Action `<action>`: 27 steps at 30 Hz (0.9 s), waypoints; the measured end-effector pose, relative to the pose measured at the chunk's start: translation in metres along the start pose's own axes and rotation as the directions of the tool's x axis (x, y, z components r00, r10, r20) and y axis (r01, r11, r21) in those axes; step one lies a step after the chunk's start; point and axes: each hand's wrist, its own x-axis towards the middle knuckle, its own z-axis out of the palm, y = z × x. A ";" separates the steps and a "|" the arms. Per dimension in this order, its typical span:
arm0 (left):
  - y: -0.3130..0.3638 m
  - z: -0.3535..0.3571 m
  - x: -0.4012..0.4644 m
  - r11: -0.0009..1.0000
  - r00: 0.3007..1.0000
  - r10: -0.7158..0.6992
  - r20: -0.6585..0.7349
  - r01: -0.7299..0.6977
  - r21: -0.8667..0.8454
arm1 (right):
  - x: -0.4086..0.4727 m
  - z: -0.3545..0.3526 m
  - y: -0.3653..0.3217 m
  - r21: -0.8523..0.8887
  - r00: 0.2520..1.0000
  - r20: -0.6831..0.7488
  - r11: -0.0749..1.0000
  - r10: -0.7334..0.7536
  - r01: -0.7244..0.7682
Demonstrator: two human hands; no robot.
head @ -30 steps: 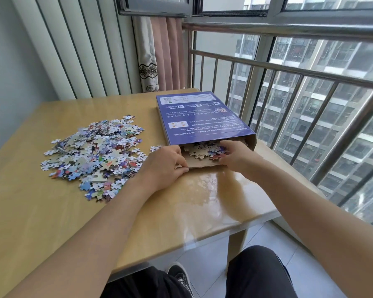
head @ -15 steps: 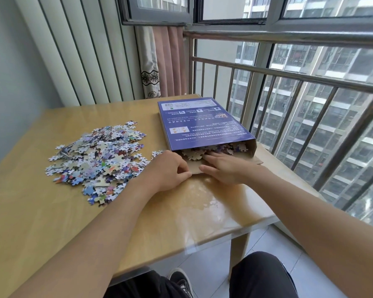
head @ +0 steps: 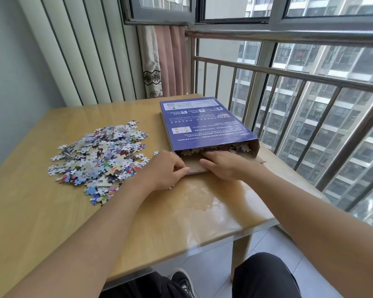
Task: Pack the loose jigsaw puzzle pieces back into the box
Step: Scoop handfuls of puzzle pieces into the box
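A flat blue puzzle box lies on the wooden table, its near end open with a brown cardboard flap folded out. Puzzle pieces fill the box's open mouth. My left hand grips the left corner of the flap with curled fingers. My right hand lies flat on the flap with straight fingers that reach to the pieces at the opening. A wide heap of loose puzzle pieces spreads over the table to the left of the box.
A metal railing and window run close along the table's right edge. A pink curtain hangs behind the box. White slatted panels stand at the back left. My knees and a shoe show below the table's front edge.
My right hand has drawn back out of the box mouth and flattened on the flap. The left hand has stayed at the flap's corner. The view has tilted slightly.
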 end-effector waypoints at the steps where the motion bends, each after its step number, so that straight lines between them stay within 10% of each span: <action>1: 0.000 -0.001 0.001 1.000 1.000 -0.009 -0.003 0.009 -0.003 | -0.003 -0.001 0.004 -0.017 0.999 -0.047 0.999 0.026 -0.027; 7: 0.002 -0.002 0.001 0.999 0.998 -0.011 -0.062 0.014 0.049 | -0.029 0.007 0.029 -0.060 0.887 -0.358 0.941 0.291 -0.333; 12: 0.006 0.000 0.004 0.993 0.996 -0.040 -0.079 0.048 0.104 | -0.010 0.004 0.027 -0.092 0.901 -0.099 0.898 0.423 -0.431; 17: 0.008 -0.002 0.006 0.992 0.997 -0.057 -0.059 0.063 0.109 | 0.006 0.001 -0.003 0.063 0.977 0.037 0.975 0.210 -0.212; 27: -0.022 -0.050 -0.022 0.989 0.965 -0.144 -0.221 0.135 -0.055 | -0.003 -0.027 -0.079 0.279 0.956 -0.292 0.956 -0.004 0.089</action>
